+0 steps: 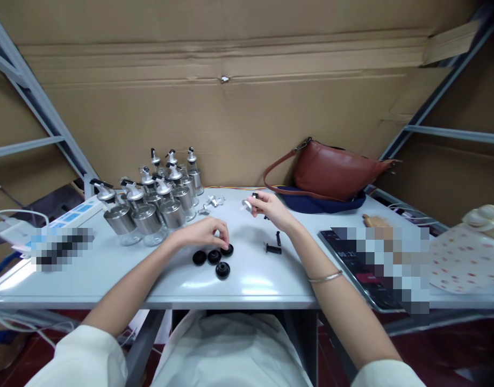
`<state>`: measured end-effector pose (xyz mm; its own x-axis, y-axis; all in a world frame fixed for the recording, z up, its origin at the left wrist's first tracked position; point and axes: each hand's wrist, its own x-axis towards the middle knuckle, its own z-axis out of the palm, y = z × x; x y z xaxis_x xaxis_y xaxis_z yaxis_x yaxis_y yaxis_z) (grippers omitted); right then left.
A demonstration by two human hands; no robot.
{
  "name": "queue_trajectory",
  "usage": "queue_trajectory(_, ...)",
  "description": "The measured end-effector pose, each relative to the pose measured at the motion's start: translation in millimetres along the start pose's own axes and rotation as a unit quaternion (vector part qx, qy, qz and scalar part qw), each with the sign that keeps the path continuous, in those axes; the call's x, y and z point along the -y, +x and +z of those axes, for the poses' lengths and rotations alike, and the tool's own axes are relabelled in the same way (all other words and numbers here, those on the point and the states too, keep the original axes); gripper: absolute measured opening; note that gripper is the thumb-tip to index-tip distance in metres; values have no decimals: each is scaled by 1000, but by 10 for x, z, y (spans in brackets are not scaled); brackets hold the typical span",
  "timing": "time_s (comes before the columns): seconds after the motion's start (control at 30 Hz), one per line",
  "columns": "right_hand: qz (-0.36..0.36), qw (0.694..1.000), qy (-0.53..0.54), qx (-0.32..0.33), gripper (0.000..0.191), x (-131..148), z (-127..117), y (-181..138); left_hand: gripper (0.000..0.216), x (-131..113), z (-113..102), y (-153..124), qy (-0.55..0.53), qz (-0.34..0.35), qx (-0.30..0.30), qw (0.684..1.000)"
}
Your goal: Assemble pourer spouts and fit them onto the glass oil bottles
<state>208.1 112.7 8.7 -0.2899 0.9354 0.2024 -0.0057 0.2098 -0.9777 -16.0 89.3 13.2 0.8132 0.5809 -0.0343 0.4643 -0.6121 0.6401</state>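
Fingers of my left hand (208,233) are pinched on a round black cap (228,250) resting on the table. Beside it lie more black caps, one (222,270) nearer me and others (199,258) to the left. Raised above the table, my right hand (271,208) grips a small silver bottle-spout piece (247,205) with a black part at its top. Below that hand are small black plastic parts, among them a black lever piece (273,249). Several clear and silver small pieces (212,202) lie behind my left hand.
Several glass-and-steel oil bottles (146,219) with spouts stand at the left. A brown leather bag (335,169) rests on dark blue cloth (321,202) at the back right. A tablet-like device (347,258) lies at the right, and a power strip (69,217) at the left edge.
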Motion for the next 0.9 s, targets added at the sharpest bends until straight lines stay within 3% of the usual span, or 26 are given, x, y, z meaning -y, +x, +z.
queue_trajectory(0.23,7,1000,-3,8,45,20,8,-6,19,6,88,35,50,-44,-79,995)
queue_trajectory(0.4,-3,1000,11,14,42,23,29,-16,21,75,151,117,-73,-78,-198,974)
queue_trajectory(0.5,-12,1000,8,27,38,20,49,-24,24,146,172,171,-211,-88,-266,936)
queue_trajectory(0.63,-39,998,-8,52,32,15,69,-29,29,177,171,219,-402,-73,-329,851)
queue_trajectory(0.77,-75,995,-8,70,29,-3,100,-26,28,128,155,235,-519,-57,-345,780)
queue_trajectory(0.9,-103,992,-15,70,28,-64,179,-15,27,80,178,245,-565,-52,-343,749)
